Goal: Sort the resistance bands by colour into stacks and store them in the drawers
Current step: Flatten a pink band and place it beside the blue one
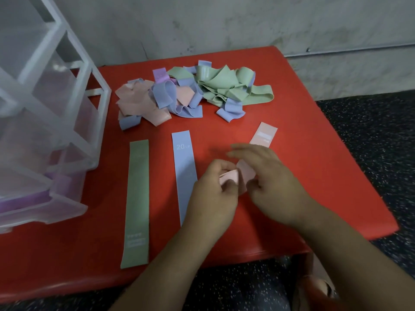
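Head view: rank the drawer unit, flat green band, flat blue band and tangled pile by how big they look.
1. drawer unit
2. tangled pile
3. flat green band and flat blue band: look alike; left hand covers the blue one's near end, so no ranking.

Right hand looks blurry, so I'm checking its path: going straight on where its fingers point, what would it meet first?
Probably the flat blue band, which lies left of the right hand, though depth is unclear.
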